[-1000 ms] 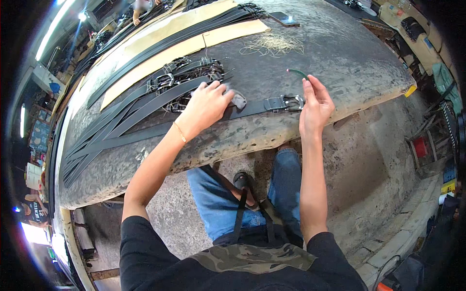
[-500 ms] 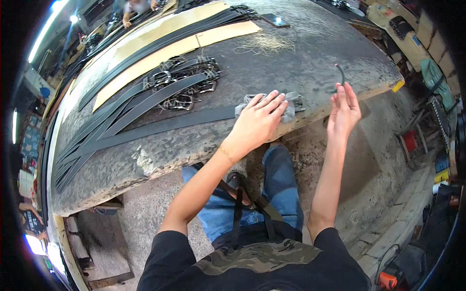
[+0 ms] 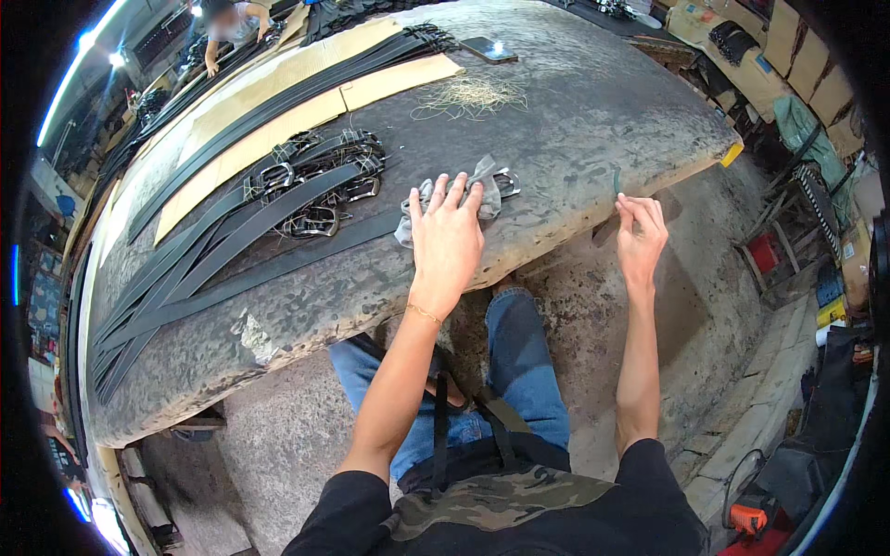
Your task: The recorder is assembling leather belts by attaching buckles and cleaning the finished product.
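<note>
My left hand (image 3: 447,236) lies flat with fingers spread, pressing a crumpled grey cloth (image 3: 406,228) onto a dark belt (image 3: 297,261) near the table's front edge. The belt's metal buckle (image 3: 508,183) pokes out to the right of the cloth. Off to the right, beyond the table edge, my right hand (image 3: 642,236) pinches the lower end of a thin, short dark green strip (image 3: 617,179). What the strip is made of cannot be made out. Behind my left hand is a pile of dark belts (image 3: 278,199) with wire-like bits around their metal buckles.
The worn dark table (image 3: 593,111) carries tan cardboard sheets (image 3: 399,85), more straps (image 3: 306,97), a tangle of pale thread (image 3: 473,95) and a phone (image 3: 489,49). A person (image 3: 236,23) works at the far left. A red stool (image 3: 765,252) stands right of the table.
The view has shifted, moving the table leftward. More of the buckle shows beside the cloth under my left hand. My right hand has come lower, and less of the green strip sticks out.
</note>
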The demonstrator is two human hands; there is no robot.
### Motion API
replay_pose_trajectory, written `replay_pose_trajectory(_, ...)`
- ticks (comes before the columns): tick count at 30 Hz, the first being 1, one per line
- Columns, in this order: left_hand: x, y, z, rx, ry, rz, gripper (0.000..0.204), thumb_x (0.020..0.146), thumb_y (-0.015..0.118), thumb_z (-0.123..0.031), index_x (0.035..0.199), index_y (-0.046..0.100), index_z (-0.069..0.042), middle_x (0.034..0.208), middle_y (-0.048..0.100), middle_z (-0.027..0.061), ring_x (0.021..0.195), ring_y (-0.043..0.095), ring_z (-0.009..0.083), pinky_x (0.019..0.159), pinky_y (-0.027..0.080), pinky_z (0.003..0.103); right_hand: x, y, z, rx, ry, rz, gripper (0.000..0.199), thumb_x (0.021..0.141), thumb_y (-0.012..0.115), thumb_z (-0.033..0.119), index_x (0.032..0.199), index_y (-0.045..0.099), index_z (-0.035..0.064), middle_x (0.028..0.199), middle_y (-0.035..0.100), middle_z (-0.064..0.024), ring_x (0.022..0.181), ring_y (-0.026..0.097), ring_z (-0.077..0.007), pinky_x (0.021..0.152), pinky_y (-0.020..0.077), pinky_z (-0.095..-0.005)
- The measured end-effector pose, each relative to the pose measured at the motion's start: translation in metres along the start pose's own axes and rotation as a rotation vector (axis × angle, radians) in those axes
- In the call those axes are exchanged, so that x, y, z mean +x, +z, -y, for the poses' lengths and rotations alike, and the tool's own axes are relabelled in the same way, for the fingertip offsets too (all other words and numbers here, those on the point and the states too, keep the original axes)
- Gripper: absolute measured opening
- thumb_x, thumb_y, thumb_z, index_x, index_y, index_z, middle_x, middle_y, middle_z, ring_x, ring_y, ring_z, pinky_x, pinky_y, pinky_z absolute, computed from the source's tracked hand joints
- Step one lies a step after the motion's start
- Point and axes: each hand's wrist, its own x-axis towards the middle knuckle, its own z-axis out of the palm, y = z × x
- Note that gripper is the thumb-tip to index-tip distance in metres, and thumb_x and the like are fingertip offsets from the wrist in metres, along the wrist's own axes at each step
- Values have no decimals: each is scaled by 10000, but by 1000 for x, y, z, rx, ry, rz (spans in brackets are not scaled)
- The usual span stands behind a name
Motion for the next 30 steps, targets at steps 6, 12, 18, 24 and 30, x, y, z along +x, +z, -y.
replay_pose_trajectory(6,-12,-12,4,-175,285,143,310,793,555,-18,1078,665,-73,1221,618,75,1200,534,253,1060,347,465,8,-7,-18,337,412,-152,109,838,655,10,941,690,16,886,671,-87,782,601,-174,700,474,-282)
replay_pose_trajectory(12,-13,-24,-9,-264,454,228,321,750,590,-17,1063,642,-68,1226,605,78,1208,530,253,1052,388,444,12,-3,-90,882,937,-110,172,825,692,37,972,606,14,915,674,-87,658,557,-75,595,435,-209)
replay_pose_trajectory(18,-11,11,-40,-126,306,139,463,684,611,18,1144,557,2,1256,534,195,1212,487,367,1043,385,445,4,-24,-71,1122,954,-347,189,843,671,43,1025,619,37,899,666,-48,649,530,-59,567,400,-196)
replay_pose_trajectory(24,67,102,-124,-354,162,-24,215,726,559,7,932,597,55,956,603,242,925,591,381,825,467,474,-50,-54,-70,847,1105,-374,396,864,664,112,1246,582,46,1003,677,0,735,516,-30,648,354,-176)
replay_pose_trajectory(30,102,123,-189,-883,81,125,265,678,560,-126,887,719,-89,818,672,190,799,646,359,749,520,416,-93,-145,-175,381,939,-411,433,855,653,78,1275,556,29,1210,630,-51,1123,553,-182,971,366,-392)
